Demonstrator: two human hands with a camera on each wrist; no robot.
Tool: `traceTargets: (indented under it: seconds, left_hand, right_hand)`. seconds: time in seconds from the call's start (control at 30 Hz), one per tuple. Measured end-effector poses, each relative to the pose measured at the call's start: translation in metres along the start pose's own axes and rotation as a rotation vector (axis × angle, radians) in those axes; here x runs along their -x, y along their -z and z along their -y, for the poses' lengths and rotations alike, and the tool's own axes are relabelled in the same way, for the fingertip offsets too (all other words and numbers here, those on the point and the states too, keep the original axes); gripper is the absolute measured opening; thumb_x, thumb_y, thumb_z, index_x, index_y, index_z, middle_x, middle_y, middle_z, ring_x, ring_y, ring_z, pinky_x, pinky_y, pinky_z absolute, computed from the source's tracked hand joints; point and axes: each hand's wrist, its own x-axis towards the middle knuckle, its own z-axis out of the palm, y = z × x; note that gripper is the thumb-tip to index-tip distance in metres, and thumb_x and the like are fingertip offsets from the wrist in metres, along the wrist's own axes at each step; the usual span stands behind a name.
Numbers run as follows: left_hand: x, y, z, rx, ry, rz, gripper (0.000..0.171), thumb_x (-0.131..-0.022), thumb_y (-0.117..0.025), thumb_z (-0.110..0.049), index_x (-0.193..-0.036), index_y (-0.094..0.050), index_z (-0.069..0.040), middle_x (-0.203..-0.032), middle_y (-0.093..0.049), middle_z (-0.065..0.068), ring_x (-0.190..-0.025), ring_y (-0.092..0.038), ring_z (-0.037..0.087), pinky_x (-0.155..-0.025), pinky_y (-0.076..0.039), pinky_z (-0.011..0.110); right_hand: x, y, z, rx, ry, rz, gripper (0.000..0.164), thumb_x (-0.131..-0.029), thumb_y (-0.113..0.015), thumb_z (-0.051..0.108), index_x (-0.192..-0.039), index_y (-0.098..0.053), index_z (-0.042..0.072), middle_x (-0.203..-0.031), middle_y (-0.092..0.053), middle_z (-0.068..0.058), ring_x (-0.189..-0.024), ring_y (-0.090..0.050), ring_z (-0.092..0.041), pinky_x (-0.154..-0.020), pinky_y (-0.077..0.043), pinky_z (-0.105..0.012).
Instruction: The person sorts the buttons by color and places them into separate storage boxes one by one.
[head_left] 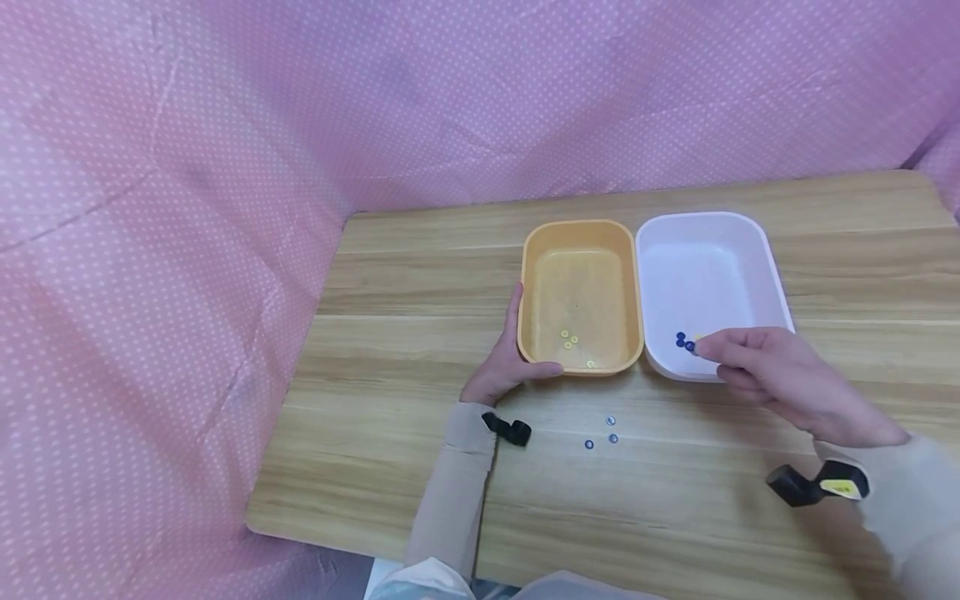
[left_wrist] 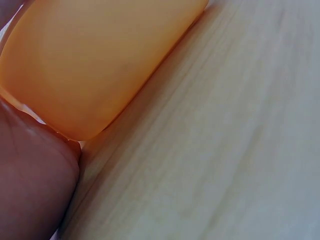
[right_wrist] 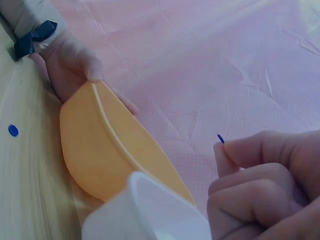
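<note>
My left hand (head_left: 504, 360) grips the orange tub (head_left: 522, 321) at its near left corner, thumb along the front rim and fingers along the outer side. Inside that tub lie several small yellow rings (head_left: 574, 339). Over the near part of the white tub (head_left: 767, 250), my right hand (head_left: 787, 375) pinches a small blue disc (right_wrist: 220, 138) on edge between thumb and forefinger. A few dark blue discs (head_left: 680, 337) show in the white tub just left of those fingertips, with a bit of yellow beside them, partly hidden by the hand.
Three small bluish round pieces (head_left: 613, 438) lie on the wooden table (head_left: 390, 333) in front of the orange tub. Both tubs stand side by side, their rims nearly meeting. A pink dotted cloth (head_left: 450, 100) hangs behind the table and on its left.
</note>
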Motion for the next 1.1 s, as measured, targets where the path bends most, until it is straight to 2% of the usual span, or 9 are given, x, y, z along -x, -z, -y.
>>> traceTargets:
  seconds: [0.2,0.33,0.5,0.6,0.7,0.83,1.1]
  left_hand:
    - [0.000,0.001,0.000,0.002,0.004,0.007,0.132,-0.061,-0.088,-0.007,-0.146,0.003,-0.047,-0.156,-0.011,-0.008,-0.132,-0.034,0.019,-0.112,-0.015,0.033]
    - [0.000,0.001,-0.005,0.017,0.028,0.024,0.133,-0.063,-0.086,-0.001,-0.148,0.008,-0.042,-0.157,-0.009,-0.006,-0.133,-0.034,0.022,-0.112,-0.015,0.034]
    - [0.003,-0.002,-0.019,0.031,0.028,0.060,0.132,-0.066,-0.082,0.004,-0.149,0.014,-0.031,-0.158,-0.005,0.003,-0.133,-0.032,0.031,-0.112,-0.013,0.039]
    - [0.005,-0.004,-0.026,0.028,0.026,0.068,0.131,-0.066,-0.080,0.005,-0.149,0.016,-0.029,-0.158,-0.004,0.004,-0.133,-0.032,0.033,-0.112,-0.014,0.038]
    - [0.006,-0.005,-0.028,0.044,0.023,0.066,0.131,-0.066,-0.079,0.006,-0.149,0.016,-0.028,-0.157,-0.005,0.006,-0.132,-0.032,0.035,-0.112,-0.015,0.038]
    - [0.006,-0.005,-0.028,0.058,0.019,0.066,0.130,-0.067,-0.078,0.008,-0.149,0.015,-0.030,-0.157,-0.006,0.007,-0.132,-0.032,0.036,-0.112,-0.016,0.039]
    - [0.005,-0.005,-0.027,0.033,0.039,0.052,0.129,-0.067,-0.079,0.007,-0.149,0.011,-0.036,-0.158,-0.004,0.003,-0.135,-0.029,0.030,-0.112,-0.014,0.037]
  right_hand:
    - [0.001,0.011,0.004,-0.009,0.011,0.002,0.031,-0.096,-0.054,0.027,-0.106,-0.061,-0.001,-0.057,-0.025,-0.001,-0.050,-0.017,-0.024,-0.053,-0.016,-0.039]
    - [-0.002,0.018,0.006,-0.016,0.043,0.018,0.032,-0.098,-0.052,0.027,-0.107,-0.060,-0.002,-0.058,-0.024,-0.001,-0.051,-0.017,-0.023,-0.050,-0.015,-0.039]
    - [-0.008,0.025,0.004,-0.071,0.010,-0.033,0.024,-0.096,-0.054,0.027,-0.104,-0.063,0.006,-0.058,-0.029,0.002,-0.050,-0.023,-0.018,-0.051,-0.016,-0.037]
    - [-0.013,0.028,0.003,-0.087,-0.022,-0.056,0.019,-0.095,-0.057,0.028,-0.097,-0.063,0.010,-0.058,-0.030,0.003,-0.051,-0.023,-0.018,-0.050,-0.016,-0.036]
    - [-0.018,0.030,0.003,-0.059,-0.040,-0.067,0.022,-0.094,-0.057,0.030,-0.086,-0.057,0.010,-0.058,-0.027,0.002,-0.051,-0.022,-0.018,-0.049,-0.016,-0.036]
    - [-0.023,0.031,0.002,-0.024,-0.052,-0.071,0.027,-0.094,-0.058,0.031,-0.079,-0.050,0.010,-0.058,-0.024,0.001,-0.051,-0.021,-0.017,-0.046,-0.015,-0.036]
    - [-0.032,0.031,0.000,-0.045,-0.078,-0.065,0.023,-0.094,-0.059,0.029,-0.082,-0.057,0.009,-0.058,-0.032,0.004,-0.052,-0.025,-0.015,-0.046,-0.016,-0.033]
